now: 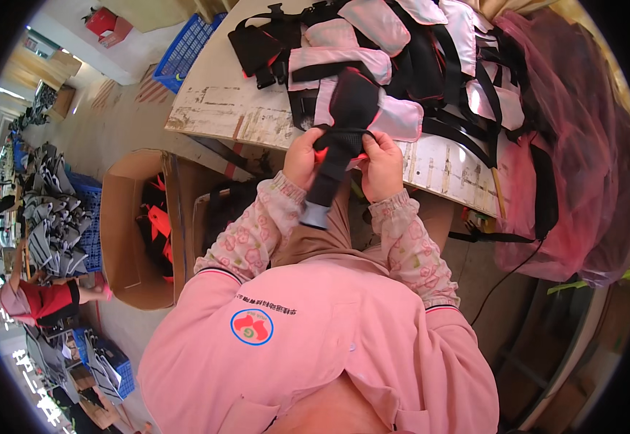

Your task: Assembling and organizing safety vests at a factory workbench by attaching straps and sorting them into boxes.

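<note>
My left hand (303,155) and my right hand (382,165) both grip a black padded fabric piece (349,108) with a red edge, held at the front edge of the worn white worktable (221,108). A black strap (327,181) with a grey end hangs down from it between my forearms. Just beyond my hands lies a pile of pink and black padded pieces with black straps (402,50), covering the middle of the table.
An open cardboard box (123,217) with black and red pieces stands on the floor to my left. A pink plastic bag (575,181) hangs at the table's right end. A blue crate (185,50) sits beyond the table. Another person (33,300) sits far left beside stacked grey pieces (54,217).
</note>
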Demonstrator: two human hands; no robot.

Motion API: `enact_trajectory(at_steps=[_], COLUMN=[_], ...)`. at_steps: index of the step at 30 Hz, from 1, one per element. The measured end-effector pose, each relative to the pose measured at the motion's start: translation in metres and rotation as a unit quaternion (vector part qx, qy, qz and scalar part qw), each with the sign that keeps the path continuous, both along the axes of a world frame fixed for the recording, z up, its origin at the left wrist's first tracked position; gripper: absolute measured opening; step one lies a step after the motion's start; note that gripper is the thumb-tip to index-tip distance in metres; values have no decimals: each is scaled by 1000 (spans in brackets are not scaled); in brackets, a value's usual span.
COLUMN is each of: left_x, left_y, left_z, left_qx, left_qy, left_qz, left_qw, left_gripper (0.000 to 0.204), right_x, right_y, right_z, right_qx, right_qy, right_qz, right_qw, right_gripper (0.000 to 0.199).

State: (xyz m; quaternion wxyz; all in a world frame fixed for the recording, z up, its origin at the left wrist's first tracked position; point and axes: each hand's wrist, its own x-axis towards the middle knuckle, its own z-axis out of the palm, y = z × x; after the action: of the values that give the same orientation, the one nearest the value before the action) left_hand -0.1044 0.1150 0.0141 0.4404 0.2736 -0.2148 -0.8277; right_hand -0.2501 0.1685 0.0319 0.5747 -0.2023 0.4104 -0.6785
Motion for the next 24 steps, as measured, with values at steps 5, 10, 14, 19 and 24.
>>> enact_trajectory(at_steps=[5,10,14,19,24], left_x=[4,-9,-22,-14,-7], left_y=[-6,-3,28,45,44], left_z=[-23,-8,10,16,5], left_qx=[-446,-158,-48,58,74], left_qy=[-339,-101,-62,-6,44], left_qz=[45,-33,-59,-126,-12], left_qw=[827,982,995,990,996], left_gripper=[27,29,32,32,31], right_x=[7,6,-9,-16,-12], right_y=[6,8,9,7,11], right_z=[5,40,39,37,39], right_qx=[-55,-74,-129,-128,-110], right_qy=[-103,-169,-55,212,412], right_qz=[70,123,108,-38,-46], right_qw=[991,975,984,968,904], right_gripper=[19,23,17,11,10])
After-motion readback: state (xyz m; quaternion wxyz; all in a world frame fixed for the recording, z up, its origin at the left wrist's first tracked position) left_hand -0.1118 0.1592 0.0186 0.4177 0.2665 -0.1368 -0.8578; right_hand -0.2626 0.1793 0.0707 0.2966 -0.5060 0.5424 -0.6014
